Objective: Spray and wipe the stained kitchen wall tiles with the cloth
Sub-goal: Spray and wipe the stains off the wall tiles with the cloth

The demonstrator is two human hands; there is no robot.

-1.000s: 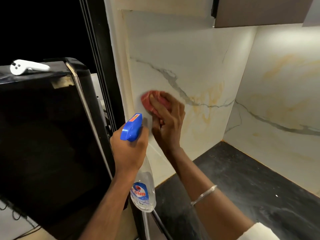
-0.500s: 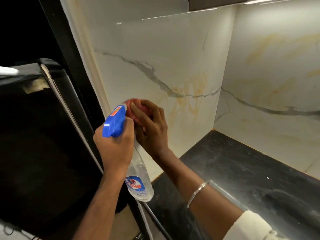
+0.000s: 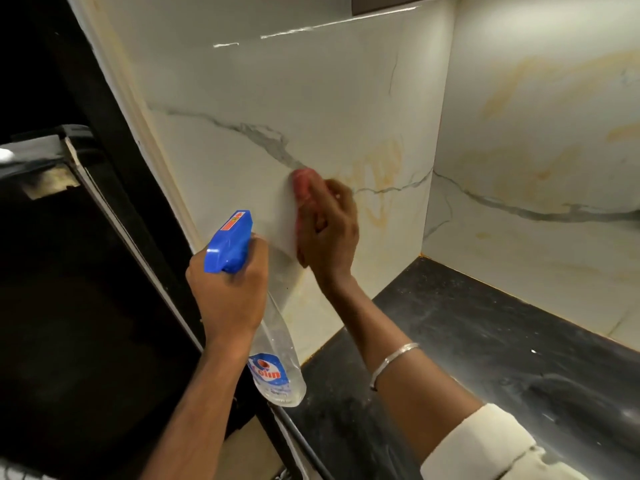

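At the far left stands a black appliance [image 3: 86, 271], its top edge blurred and its front too dark to read. Beside it the left hand [image 3: 228, 292] grips the neck of the spray bottle [image 3: 277, 358], fingers wrapped tight under the blue trigger head, which points toward the wall tiles [image 3: 277, 98]. Whether a finger sits on the trigger cannot be seen. Just to the right, the right hand [image 3: 329, 233] holds the pink cloth [image 3: 304, 188] bunched in curled fingers and presses it against the tile, at the left edge of the yellow streaks [image 3: 381, 174]. To wipe well, I judge the cloth should travel right across those streaks in firm, overlapping strokes, with more spray wherever the marks look dry. Most of the cloth is hidden behind the hand. Further right, the dark counter [image 3: 485, 341] meets a side wall [image 3: 554, 116] with fainter yellow marks, where stain and marble veining are hard to tell apart.
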